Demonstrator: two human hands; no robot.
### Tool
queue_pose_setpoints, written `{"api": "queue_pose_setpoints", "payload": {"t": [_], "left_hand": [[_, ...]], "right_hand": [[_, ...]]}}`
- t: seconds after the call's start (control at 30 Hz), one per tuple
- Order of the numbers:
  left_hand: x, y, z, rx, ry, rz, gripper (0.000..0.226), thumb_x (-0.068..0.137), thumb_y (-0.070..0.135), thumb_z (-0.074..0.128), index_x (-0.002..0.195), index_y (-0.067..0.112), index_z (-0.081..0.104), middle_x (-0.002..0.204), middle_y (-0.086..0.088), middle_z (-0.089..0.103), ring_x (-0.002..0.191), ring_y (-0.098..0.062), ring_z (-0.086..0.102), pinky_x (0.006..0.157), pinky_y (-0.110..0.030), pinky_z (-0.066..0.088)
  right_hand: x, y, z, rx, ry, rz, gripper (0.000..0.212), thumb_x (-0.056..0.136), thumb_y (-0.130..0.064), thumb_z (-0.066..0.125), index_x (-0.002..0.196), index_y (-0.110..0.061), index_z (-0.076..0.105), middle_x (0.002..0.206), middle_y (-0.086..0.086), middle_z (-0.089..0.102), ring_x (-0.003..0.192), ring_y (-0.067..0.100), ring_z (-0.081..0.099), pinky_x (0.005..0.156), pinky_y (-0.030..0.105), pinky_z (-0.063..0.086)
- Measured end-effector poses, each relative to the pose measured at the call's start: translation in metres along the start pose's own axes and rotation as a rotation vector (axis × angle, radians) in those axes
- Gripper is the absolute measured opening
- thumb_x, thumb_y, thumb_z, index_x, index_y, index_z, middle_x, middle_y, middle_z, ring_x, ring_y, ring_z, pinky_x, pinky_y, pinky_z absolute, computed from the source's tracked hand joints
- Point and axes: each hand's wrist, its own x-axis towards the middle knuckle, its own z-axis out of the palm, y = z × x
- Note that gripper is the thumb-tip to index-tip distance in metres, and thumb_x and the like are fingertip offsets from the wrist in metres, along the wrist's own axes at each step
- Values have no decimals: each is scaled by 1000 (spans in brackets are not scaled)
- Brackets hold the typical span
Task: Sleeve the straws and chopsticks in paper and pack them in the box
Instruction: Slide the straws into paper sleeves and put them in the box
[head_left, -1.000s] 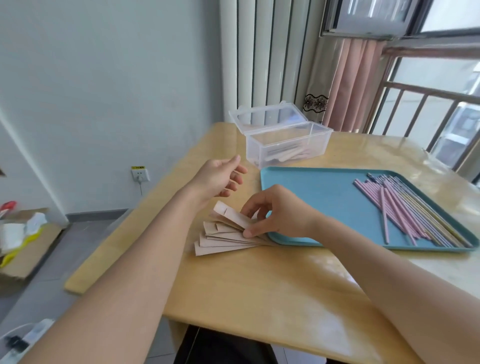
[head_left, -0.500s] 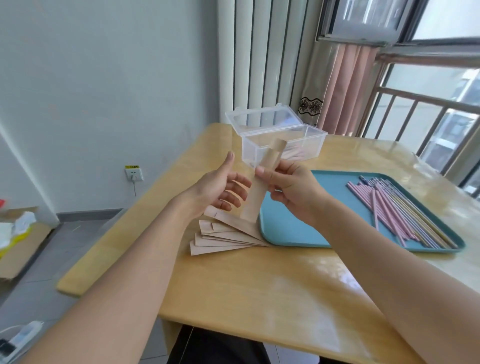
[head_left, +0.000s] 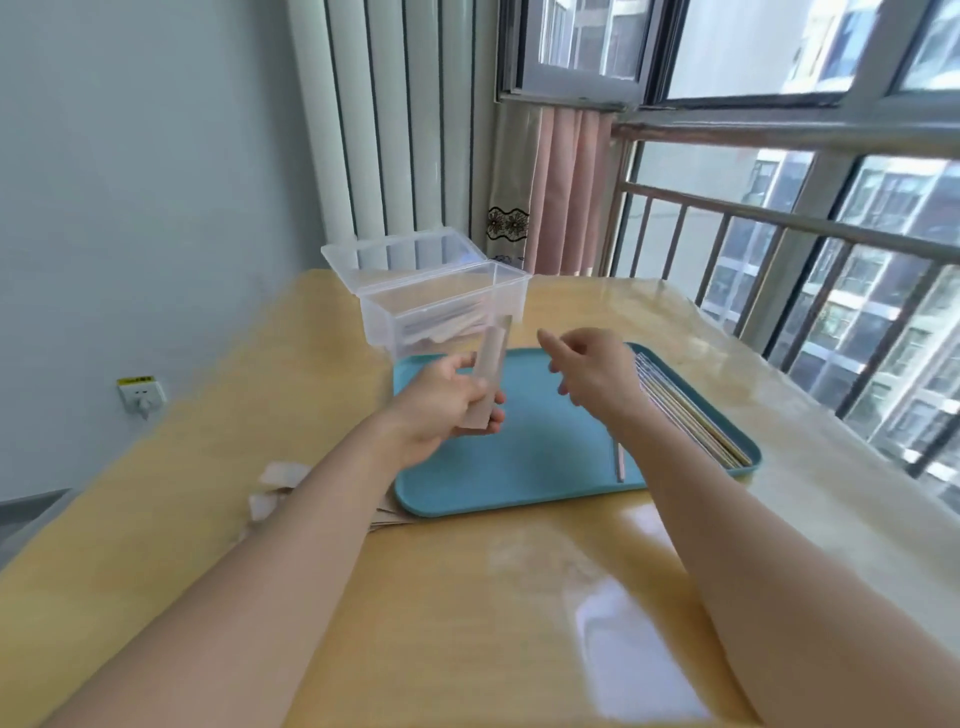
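Note:
My left hand (head_left: 441, 402) grips a tan paper sleeve (head_left: 485, 376) upright over the left part of the teal tray (head_left: 498, 483). My right hand (head_left: 592, 371) hovers above the tray with loosely curled fingers and holds nothing. A bundle of pink and pastel straws and chopsticks (head_left: 685, 415) lies along the tray's right side, partly hidden by my right wrist. The clear plastic box (head_left: 441, 306) stands behind the tray with its lid open and some sleeved pieces inside. The stack of spare paper sleeves (head_left: 389, 514) is mostly hidden under my left forearm.
The wooden table (head_left: 467, 623) runs from the wall on the left to a window with railing bars on the right. A single straw (head_left: 619, 460) lies apart near the tray's front. A wall socket (head_left: 141, 397) sits low on the left wall.
The sleeve passed from my right hand to my left hand. My right hand let go and moved right over the tray. The camera tilted up and everything looks blurred by motion.

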Motion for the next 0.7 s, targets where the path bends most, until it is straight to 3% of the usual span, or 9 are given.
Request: {"api": "queue_pose_setpoints", "payload": {"t": [0.07,0.13,0.23,0.43,0.5,0.57,0.63,0.7], "left_hand": [[0,-10,0,-81,4,-20,33,104,-1,40,137,1,45,95,-15,67,72,-19,69,65,-30,60],[-1,-15,-3,-168,-10,-34,30,103,-3,39,132,1,47,102,-18,69,83,-24,71,74,-33,61],[-1,-17,-10,-233,13,-56,31,102,-7,38,129,3,48,104,-19,69,90,-27,71,77,-35,61],[0,-21,-12,-242,33,-102,21,101,-2,43,118,1,56,83,-14,62,76,-25,69,67,-34,61],[0,-21,-9,-260,27,-97,20,104,13,47,118,5,59,79,-11,61,72,-24,68,66,-34,61],[-1,-20,-7,-252,29,-88,25,105,23,48,116,6,63,75,-9,60,68,-23,68,64,-34,61],[-2,-19,-7,-219,13,-83,31,106,27,45,113,5,65,72,-8,62,66,-22,68,63,-33,61],[-5,-18,-6,-189,-21,-82,35,106,28,44,110,2,66,75,-10,67,68,-23,70,65,-33,62]], "right_hand": [[8,17,-21,-479,222,-50,42,88,-42,69,71,-6,56,65,7,59,60,27,56,51,32,41],[10,29,-35,-659,153,58,48,80,-42,76,65,-11,42,64,3,46,66,28,51,51,30,34],[10,36,-37,-751,-16,143,49,74,-37,83,65,-13,41,67,3,47,65,24,51,47,28,31],[13,30,-30,-746,-51,115,43,84,-20,71,57,-10,39,53,4,41,48,18,38,43,26,25],[11,29,-28,-654,-35,97,45,83,-22,70,56,-11,36,51,4,33,47,19,31,46,26,22],[12,26,-26,-402,-28,104,39,83,-22,72,56,-8,47,51,6,36,49,20,32,50,26,26],[9,18,-20,100,-71,156,24,89,-17,71,72,0,65,59,9,50,48,17,41,46,25,36],[4,9,-12,572,-142,216,16,95,-8,64,83,3,65,65,9,55,47,11,46,43,16,40]]}}
